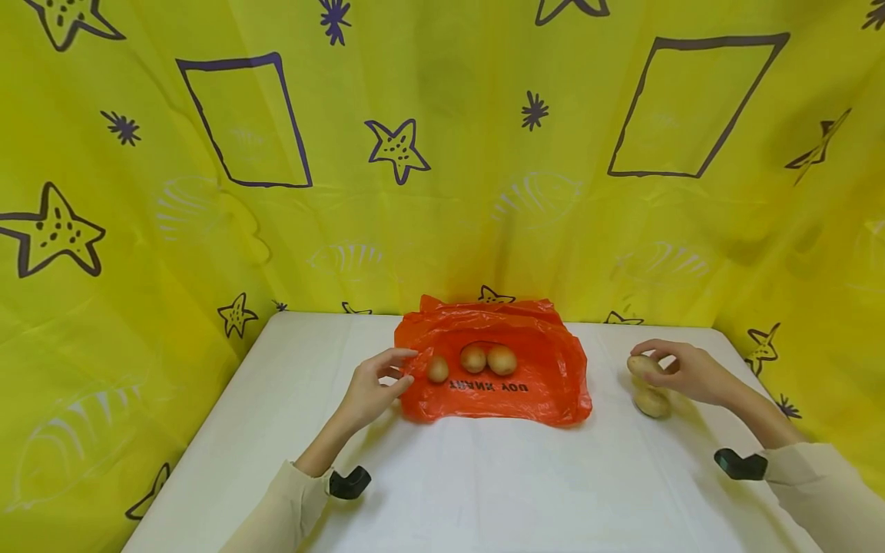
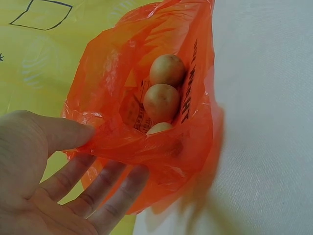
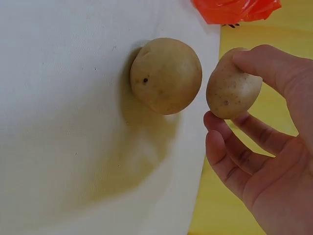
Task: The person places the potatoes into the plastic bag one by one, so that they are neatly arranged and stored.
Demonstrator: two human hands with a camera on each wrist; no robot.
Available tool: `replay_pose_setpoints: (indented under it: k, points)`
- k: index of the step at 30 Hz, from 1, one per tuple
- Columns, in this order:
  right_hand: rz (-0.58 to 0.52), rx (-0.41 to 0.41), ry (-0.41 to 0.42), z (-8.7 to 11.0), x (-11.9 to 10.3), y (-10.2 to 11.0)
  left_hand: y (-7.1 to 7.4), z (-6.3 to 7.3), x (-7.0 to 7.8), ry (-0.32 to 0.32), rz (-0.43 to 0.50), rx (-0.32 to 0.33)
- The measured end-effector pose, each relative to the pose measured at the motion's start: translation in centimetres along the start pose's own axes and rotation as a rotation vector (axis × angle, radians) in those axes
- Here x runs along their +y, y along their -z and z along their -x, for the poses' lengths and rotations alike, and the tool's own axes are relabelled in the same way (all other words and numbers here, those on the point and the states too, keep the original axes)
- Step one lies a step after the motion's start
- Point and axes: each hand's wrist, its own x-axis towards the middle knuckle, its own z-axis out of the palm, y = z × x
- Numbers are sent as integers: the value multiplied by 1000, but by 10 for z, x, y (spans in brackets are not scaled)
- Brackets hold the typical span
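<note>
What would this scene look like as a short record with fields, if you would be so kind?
Left hand: holds the rim of the red plastic bag
Right hand: pinches a potato
Bag: open, printed THANK YOU
Potatoes in bag: three
Loose potato: one, on the white table, near the right hand
Backdrop: yellow, with drawn stars and rectangles

Head camera faces forward and down; nearer wrist views share the red bag (image 1: 546, 376)

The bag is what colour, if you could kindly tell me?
The bag is orange-red with dark lettering; it shows best in the head view.
</note>
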Motion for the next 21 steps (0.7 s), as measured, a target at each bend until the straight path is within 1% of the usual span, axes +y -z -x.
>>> replay_pose_setpoints:
  k: [7,14,17,21]
  points:
    - [-7,35,64,4,-7,1,1,0,2,16,-7,-4]
    - [37,71,126,8,-15,1,2,1,1,26,5,-7]
    - [45,79,131,11,-18,1,2,1,2,28,7,-6]
    - [49,84,135,16,-22,1,2,0,1,14,10,-8]
